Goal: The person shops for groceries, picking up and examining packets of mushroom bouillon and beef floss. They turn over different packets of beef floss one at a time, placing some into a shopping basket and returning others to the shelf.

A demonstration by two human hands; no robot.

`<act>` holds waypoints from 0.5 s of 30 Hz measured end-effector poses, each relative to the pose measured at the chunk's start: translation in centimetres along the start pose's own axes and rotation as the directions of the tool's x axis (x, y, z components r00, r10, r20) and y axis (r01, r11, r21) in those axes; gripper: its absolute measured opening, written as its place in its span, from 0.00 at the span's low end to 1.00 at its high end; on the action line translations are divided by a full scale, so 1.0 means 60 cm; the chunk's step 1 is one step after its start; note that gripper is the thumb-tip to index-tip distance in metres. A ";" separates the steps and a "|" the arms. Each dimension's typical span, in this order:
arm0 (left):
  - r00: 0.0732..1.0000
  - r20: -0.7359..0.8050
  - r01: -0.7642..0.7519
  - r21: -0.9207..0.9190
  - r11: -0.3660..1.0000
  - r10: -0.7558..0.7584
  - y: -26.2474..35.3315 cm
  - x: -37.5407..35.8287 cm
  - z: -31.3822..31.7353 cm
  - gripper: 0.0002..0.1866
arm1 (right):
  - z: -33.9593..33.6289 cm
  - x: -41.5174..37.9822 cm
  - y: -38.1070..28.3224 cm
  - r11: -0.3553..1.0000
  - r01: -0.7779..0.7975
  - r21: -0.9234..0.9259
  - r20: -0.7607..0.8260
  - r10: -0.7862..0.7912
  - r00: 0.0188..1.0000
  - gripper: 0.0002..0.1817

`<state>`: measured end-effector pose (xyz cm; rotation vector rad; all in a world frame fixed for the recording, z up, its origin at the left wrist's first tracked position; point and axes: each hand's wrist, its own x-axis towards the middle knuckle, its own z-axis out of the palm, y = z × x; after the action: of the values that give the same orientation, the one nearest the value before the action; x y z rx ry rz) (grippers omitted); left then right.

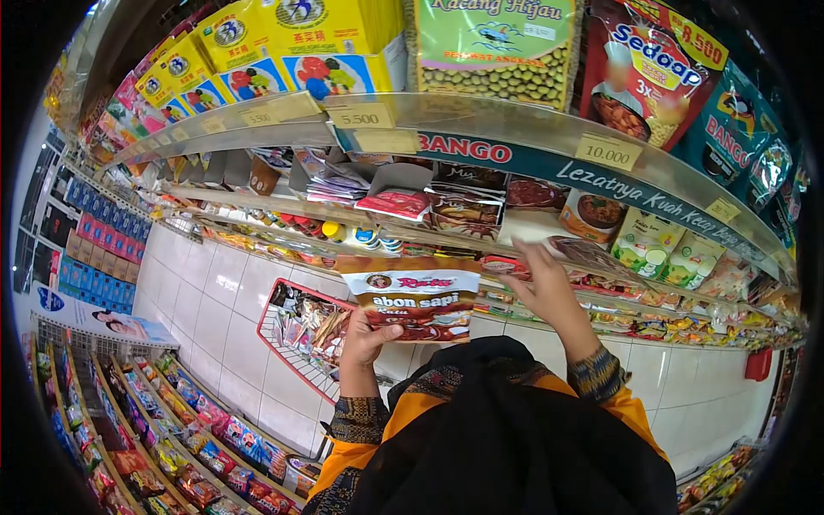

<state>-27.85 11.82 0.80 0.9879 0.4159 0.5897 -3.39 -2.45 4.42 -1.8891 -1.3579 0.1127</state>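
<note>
A brown and white packet labelled "abon sapi" (pixel 419 302) is held upright in front of the shelf. My left hand (pixel 366 340) grips its lower left corner, with the thumb across the front. To the right of the packet, my right hand (pixel 541 281) is raised at the shelf edge with its fingers apart and nothing in them. Near its fingertips are an orange-brown packet (pixel 592 212) and dark red packets (pixel 536 192). Dark packets in a box (pixel 466 210) stand on the shelf behind the held packet.
A shopping cart with a red rim (pixel 268 336) and mixed goods stands at the left. Above, a clear-fronted shelf (pixel 481 105) juts out with yellow boxes (pixel 330 75) and a green bean bag (pixel 493 51). Another snack rack (pixel 146 403) runs along the lower left.
</note>
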 end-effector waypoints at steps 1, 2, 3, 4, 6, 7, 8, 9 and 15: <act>0.999 0.040 0.007 0.021 1.000 -0.007 -0.004 0.003 0.009 0.18 | -0.015 -0.015 0.010 0.996 0.042 -0.076 0.086 -0.035 0.996 0.28; 0.996 0.079 0.047 0.044 0.998 -0.051 -0.006 0.008 0.019 0.17 | -0.026 -0.023 0.021 0.996 0.038 -0.079 0.085 -0.031 0.996 0.28; 0.995 0.082 0.050 0.044 0.998 -0.054 -0.008 0.012 0.034 0.17 | -0.036 -0.029 0.031 0.996 -0.088 -0.019 -0.029 0.087 0.996 0.25; 0.991 0.111 0.071 0.053 0.996 -0.076 -0.011 0.017 0.053 0.18 | -0.045 -0.034 0.038 0.978 -0.202 0.055 -0.137 0.208 0.969 0.23; 0.986 0.137 0.087 0.047 0.995 -0.093 -0.032 0.031 0.089 0.20 | -0.062 -0.034 0.048 0.970 -0.241 -0.006 -0.177 0.237 0.955 0.23; 0.987 0.133 0.085 0.030 0.996 -0.088 -0.048 0.039 0.107 0.20 | -0.071 -0.033 0.054 0.958 -0.280 -0.063 -0.214 0.262 0.941 0.23; 0.995 0.070 0.062 0.032 0.998 -0.064 -0.052 0.042 0.138 0.21 | -0.069 -0.035 0.072 0.967 -0.227 -0.117 -0.280 0.187 0.942 0.22; 0.994 0.068 0.087 -0.004 0.996 -0.087 -0.057 0.053 0.159 0.23 | -0.070 -0.037 0.085 0.967 -0.228 -0.116 -0.286 0.188 0.940 0.22; 0.992 0.119 0.039 0.040 0.998 -0.043 -0.100 0.127 0.243 0.20 | -0.073 -0.043 0.148 0.700 -0.366 0.613 -0.108 0.533 0.839 0.14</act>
<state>-11.93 4.67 2.34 1.0426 0.3411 0.4845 4.42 -8.00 0.82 -1.5918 -0.5359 0.4396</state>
